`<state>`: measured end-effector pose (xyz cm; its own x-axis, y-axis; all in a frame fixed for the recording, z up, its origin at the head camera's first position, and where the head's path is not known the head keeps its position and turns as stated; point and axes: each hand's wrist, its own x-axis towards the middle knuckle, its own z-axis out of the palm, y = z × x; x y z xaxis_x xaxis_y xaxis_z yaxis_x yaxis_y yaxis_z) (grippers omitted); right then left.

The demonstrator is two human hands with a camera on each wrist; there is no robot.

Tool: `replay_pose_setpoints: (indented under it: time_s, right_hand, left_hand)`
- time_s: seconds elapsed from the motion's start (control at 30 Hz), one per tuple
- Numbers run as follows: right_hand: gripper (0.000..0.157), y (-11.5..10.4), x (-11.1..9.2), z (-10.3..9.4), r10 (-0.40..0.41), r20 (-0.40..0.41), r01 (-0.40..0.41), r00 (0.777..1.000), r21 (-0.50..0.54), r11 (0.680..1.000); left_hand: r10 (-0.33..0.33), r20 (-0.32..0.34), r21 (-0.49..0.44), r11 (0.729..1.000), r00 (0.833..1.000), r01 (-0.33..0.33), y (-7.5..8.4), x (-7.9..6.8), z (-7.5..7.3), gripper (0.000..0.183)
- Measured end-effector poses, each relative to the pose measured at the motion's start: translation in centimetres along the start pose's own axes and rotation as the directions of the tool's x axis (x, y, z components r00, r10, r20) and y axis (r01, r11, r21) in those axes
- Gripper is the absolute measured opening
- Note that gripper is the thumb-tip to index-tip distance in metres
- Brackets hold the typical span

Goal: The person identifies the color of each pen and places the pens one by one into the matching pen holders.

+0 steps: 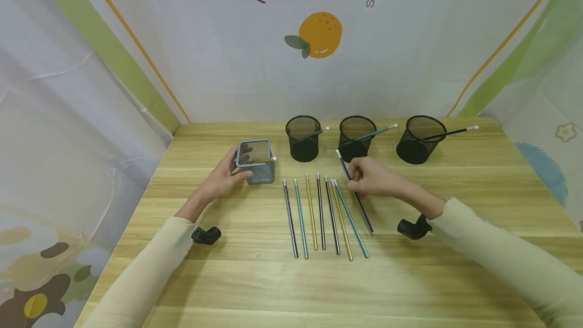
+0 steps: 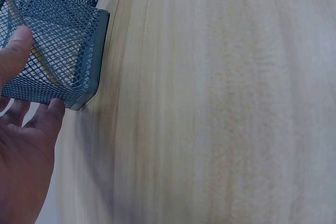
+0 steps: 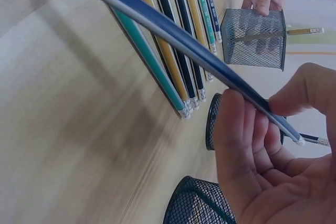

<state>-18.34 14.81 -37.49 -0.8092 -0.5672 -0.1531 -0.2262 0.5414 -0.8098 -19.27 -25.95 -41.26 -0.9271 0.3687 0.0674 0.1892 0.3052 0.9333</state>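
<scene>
My left hand (image 1: 220, 179) grips a grey square mesh pencil holder (image 1: 261, 174), thumb at the front and fingers around the far side. A yellow pencil (image 2: 44, 66) leans inside that holder, its eraser end above the rim. Between thumb and fingers, my right hand (image 1: 377, 177) pinches a dark blue pencil (image 3: 173, 38) near its eraser end. It slants over the table, eraser end toward the middle black cup. Just left of it, several pencils (image 1: 311, 211) in blue, teal, yellow and black lie side by side, erasers toward the back.
Three round black mesh cups stand along the back: a left cup (image 1: 303, 151), a middle cup (image 1: 351, 151) and a right cup (image 1: 412, 151). Each has one pencil leaning in it. Behind the wooden table (image 1: 255, 287) hangs a printed curtain (image 1: 227, 65).
</scene>
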Motion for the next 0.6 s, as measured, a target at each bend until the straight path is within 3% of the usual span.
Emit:
replay_pose_setpoints:
  time_s: [0.27,0.6]
  right_hand:
    - [0.008,-0.1,-0.1,-0.6,-0.050,-0.054,0.054,0.997,0.087,0.995]
    - [0.011,-1.0,-0.4,-1.4,-0.060,-0.120,0.073,0.991,0.107,0.992]
  left_hand:
    - [-0.004,0.000,-0.004,1.000,1.000,0.004,0.1,0.0,0.0,0.070]
    - [-0.006,-0.001,-0.002,1.000,1.000,0.006,0.0,0.0,0.0,0.070]
